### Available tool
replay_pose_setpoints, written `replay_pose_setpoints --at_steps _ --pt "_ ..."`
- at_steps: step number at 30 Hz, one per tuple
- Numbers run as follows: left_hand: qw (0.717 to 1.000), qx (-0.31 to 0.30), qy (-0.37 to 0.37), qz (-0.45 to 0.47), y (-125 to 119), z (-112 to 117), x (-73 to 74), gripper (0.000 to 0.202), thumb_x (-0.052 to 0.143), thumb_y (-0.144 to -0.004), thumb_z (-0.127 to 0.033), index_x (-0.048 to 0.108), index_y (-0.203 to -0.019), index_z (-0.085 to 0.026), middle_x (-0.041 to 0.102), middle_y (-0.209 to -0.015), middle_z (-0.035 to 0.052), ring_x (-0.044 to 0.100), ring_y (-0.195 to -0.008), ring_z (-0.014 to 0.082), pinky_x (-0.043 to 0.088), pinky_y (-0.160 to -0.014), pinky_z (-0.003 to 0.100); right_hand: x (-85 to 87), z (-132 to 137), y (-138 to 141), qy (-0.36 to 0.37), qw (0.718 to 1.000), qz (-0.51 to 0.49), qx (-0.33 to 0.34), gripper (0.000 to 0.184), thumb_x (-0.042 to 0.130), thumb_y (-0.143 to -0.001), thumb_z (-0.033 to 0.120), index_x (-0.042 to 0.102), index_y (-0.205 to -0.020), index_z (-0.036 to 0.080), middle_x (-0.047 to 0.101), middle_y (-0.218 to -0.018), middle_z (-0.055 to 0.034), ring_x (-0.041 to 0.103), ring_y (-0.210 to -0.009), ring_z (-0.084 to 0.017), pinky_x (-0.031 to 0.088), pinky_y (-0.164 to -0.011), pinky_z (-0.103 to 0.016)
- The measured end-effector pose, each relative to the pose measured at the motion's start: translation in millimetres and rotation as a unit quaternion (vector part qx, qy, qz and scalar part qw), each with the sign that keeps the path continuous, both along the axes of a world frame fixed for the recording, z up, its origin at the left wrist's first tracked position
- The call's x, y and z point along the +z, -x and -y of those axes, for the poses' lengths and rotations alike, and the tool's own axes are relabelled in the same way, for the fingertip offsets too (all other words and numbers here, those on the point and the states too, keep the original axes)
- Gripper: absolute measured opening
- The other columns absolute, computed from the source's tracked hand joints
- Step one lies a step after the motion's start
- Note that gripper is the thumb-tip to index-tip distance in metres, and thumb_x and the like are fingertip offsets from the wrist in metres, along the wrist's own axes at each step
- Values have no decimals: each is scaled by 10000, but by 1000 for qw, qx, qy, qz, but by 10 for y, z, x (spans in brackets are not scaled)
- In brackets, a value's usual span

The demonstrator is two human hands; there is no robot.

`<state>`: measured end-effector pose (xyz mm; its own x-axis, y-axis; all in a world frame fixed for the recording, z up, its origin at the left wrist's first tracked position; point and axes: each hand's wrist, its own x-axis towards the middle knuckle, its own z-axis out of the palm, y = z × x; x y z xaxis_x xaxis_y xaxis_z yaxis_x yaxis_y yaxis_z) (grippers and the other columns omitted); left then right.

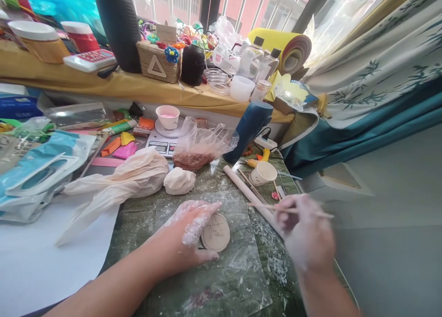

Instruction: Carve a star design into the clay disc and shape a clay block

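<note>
A round, flat clay disc [217,234] with star-like lines scratched into its face lies on a clear plastic sheet [238,280]. My left hand [191,229], dusted with white, curves around the disc's left side, with fingers along the top edge and thumb by the lower edge. Off to the right, my right hand [307,234] is closed on a thin wooden stick [255,206], raised above the table and slightly blurred. Just beyond the left hand sits a lump of white clay [179,180]. Between the right hand and the sheet lies a pale rolling rod [247,190].
Behind are a plastic-wrapped clay bundle [148,169], a bag of brown clay [196,155], a scale [165,142] bearing a paper cup [167,116], and a dark blue bottle [248,130]. Another paper cup [264,173] stands right. Wipes [37,174] lie left; the sill [120,86] is crowded.
</note>
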<state>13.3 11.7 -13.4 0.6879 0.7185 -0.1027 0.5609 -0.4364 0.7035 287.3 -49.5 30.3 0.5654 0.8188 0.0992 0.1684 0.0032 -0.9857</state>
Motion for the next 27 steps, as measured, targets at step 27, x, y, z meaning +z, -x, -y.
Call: replay_pose_setpoints --at_steps 27 --pt "999 -4 -32 23 -28 -15 10 1088 955 -652 -379 411 -1593 -346 619 -1494 74 499 -1434 372 385 -1226 561 -281 318 505 -7 931 262 254 219 469 -1082 255 602 -909 238 652 -822 -18 622 -741 -176 465 -689 -287"
